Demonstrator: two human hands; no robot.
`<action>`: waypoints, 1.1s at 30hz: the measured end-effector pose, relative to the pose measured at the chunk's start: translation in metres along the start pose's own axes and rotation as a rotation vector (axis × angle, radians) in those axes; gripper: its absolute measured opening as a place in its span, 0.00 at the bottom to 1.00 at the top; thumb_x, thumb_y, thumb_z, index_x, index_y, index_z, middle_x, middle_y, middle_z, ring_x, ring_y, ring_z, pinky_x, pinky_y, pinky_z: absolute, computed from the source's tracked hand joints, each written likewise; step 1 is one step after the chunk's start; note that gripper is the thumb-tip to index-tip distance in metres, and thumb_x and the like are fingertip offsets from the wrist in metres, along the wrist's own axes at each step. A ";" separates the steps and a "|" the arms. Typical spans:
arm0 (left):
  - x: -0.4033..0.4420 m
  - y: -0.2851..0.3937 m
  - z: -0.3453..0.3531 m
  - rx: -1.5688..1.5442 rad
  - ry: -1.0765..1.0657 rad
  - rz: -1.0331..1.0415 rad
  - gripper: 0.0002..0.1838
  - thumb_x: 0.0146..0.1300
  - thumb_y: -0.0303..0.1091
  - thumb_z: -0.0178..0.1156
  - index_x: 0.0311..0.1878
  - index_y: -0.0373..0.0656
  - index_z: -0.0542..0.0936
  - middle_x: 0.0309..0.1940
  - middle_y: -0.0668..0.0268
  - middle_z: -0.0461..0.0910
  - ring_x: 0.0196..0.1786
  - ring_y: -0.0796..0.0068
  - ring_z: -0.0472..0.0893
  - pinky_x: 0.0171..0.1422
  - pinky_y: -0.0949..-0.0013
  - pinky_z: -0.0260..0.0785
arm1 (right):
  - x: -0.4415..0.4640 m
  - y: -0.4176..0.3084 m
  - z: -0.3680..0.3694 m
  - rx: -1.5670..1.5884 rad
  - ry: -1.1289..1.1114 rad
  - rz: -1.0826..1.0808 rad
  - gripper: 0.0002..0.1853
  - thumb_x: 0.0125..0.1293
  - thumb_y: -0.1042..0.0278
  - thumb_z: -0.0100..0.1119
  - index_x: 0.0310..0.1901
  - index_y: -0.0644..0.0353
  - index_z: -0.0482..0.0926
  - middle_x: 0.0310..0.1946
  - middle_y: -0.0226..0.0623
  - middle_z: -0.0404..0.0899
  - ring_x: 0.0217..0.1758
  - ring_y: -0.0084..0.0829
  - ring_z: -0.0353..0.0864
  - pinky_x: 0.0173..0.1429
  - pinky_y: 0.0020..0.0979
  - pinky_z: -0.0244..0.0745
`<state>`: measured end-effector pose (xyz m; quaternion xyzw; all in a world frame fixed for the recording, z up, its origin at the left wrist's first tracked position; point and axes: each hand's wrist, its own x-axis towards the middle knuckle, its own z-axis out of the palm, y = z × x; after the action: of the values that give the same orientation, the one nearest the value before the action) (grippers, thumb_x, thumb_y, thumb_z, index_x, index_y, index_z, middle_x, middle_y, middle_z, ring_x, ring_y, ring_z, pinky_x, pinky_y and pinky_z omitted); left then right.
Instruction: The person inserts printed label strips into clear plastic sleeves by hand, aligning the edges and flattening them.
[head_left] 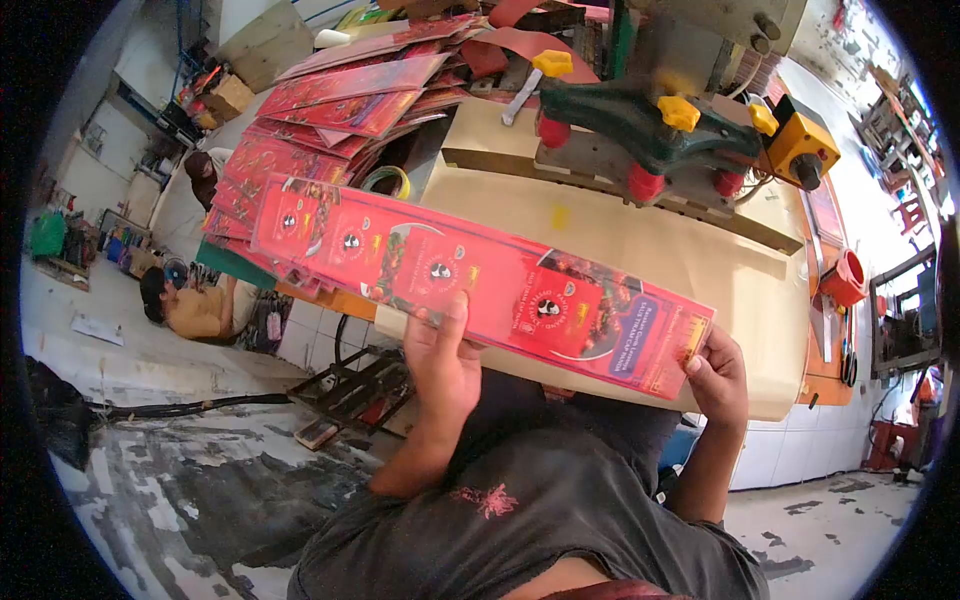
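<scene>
A long red printed sheet (480,285) in clear plastic stretches across the middle of the view, tilted down to the right. My left hand (443,365) grips its lower edge left of its middle, thumb on top and the other fingers mostly hidden beneath. At the right end, my right hand (718,375) pinches the lower corner between thumb and fingers. Behind the sheet lies a worktable covered in tan paper (740,300). A large overlapping pile of similar red sheets (330,110) rests at the upper left, close to the held sheet's left end.
A dark green machine part (640,125) with yellow knobs stands over a metal bar (620,195). Beside it is a yellow control box (803,145). Red tape rolls (845,278) and scissors (850,355) lie at the right edge. A person (195,305) sits at far left, another behind.
</scene>
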<state>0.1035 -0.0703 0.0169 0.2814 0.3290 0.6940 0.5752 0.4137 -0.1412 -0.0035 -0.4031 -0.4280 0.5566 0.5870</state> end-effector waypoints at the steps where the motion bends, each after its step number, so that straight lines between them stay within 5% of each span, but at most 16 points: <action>1: 0.005 0.005 -0.003 0.013 0.011 0.008 0.17 0.73 0.28 0.59 0.63 0.39 0.74 0.53 0.64 0.81 0.53 0.73 0.84 0.56 0.67 0.80 | 0.002 -0.004 0.000 -0.001 -0.006 -0.003 0.25 0.69 0.59 0.68 0.57 0.72 0.77 0.50 0.43 0.86 0.53 0.29 0.84 0.59 0.30 0.77; 4: 0.042 0.043 -0.011 0.110 0.050 0.185 0.18 0.73 0.33 0.59 0.63 0.38 0.74 0.54 0.62 0.81 0.53 0.71 0.84 0.57 0.65 0.80 | 0.007 -0.017 -0.001 -0.203 -0.035 0.055 0.22 0.72 0.55 0.64 0.53 0.70 0.79 0.35 0.43 0.88 0.39 0.26 0.86 0.41 0.24 0.78; 8: 0.112 0.111 -0.015 0.135 0.031 0.274 0.19 0.71 0.31 0.61 0.62 0.37 0.75 0.55 0.60 0.82 0.52 0.70 0.85 0.55 0.61 0.81 | 0.014 -0.003 -0.007 -0.360 0.142 0.073 0.13 0.76 0.66 0.58 0.54 0.66 0.80 0.34 0.37 0.87 0.33 0.19 0.81 0.41 0.22 0.75; 12: 0.226 0.165 -0.032 0.146 -0.052 0.370 0.17 0.70 0.33 0.63 0.59 0.36 0.77 0.55 0.58 0.83 0.52 0.65 0.84 0.56 0.58 0.81 | 0.010 -0.003 -0.007 -0.341 0.132 0.070 0.11 0.75 0.71 0.58 0.52 0.69 0.80 0.37 0.41 0.87 0.40 0.25 0.86 0.45 0.26 0.80; 17: 0.366 0.206 -0.074 0.236 0.022 0.170 0.19 0.67 0.37 0.68 0.54 0.35 0.78 0.51 0.59 0.84 0.50 0.61 0.84 0.52 0.58 0.81 | 0.008 -0.004 -0.001 -0.384 0.139 0.081 0.11 0.74 0.72 0.60 0.52 0.69 0.81 0.39 0.39 0.86 0.41 0.25 0.86 0.46 0.26 0.80; 18: 0.381 0.201 -0.085 0.540 0.246 0.308 0.22 0.65 0.39 0.70 0.55 0.32 0.78 0.52 0.57 0.83 0.51 0.61 0.84 0.53 0.59 0.80 | 0.007 -0.003 -0.003 -0.384 0.137 0.074 0.11 0.74 0.72 0.60 0.52 0.69 0.81 0.39 0.39 0.86 0.41 0.25 0.86 0.46 0.26 0.80; 21: 0.436 0.193 -0.127 0.950 0.207 0.596 0.36 0.63 0.49 0.71 0.62 0.27 0.75 0.59 0.50 0.81 0.59 0.55 0.82 0.62 0.59 0.74 | 0.008 -0.001 -0.007 -0.409 0.132 0.060 0.11 0.74 0.71 0.60 0.52 0.69 0.82 0.37 0.39 0.87 0.40 0.25 0.86 0.46 0.26 0.80; 24: 0.405 0.149 -0.091 1.465 0.098 0.793 0.41 0.67 0.60 0.61 0.74 0.40 0.70 0.64 0.42 0.77 0.70 0.48 0.75 0.76 0.55 0.62 | 0.008 -0.002 -0.008 -0.421 0.123 0.058 0.11 0.74 0.70 0.61 0.51 0.68 0.82 0.35 0.39 0.87 0.39 0.25 0.86 0.45 0.26 0.79; 27: 0.362 0.137 -0.044 1.667 0.032 0.491 0.41 0.68 0.62 0.59 0.75 0.42 0.69 0.66 0.43 0.76 0.70 0.46 0.75 0.75 0.53 0.63 | 0.011 -0.004 -0.008 -0.431 0.106 0.078 0.12 0.74 0.69 0.61 0.51 0.68 0.83 0.35 0.39 0.88 0.38 0.25 0.86 0.45 0.26 0.79; 33: 0.412 0.126 -0.077 1.801 -0.293 0.403 0.43 0.69 0.69 0.51 0.77 0.47 0.67 0.70 0.45 0.72 0.73 0.47 0.71 0.77 0.55 0.61 | 0.009 -0.002 -0.011 -0.421 0.135 0.058 0.11 0.74 0.69 0.61 0.50 0.68 0.83 0.35 0.39 0.87 0.37 0.24 0.86 0.44 0.25 0.80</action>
<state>-0.1074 0.3095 0.0722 0.7578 0.6121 0.2217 0.0449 0.4251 -0.1319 -0.0051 -0.5654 -0.4827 0.4432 0.5010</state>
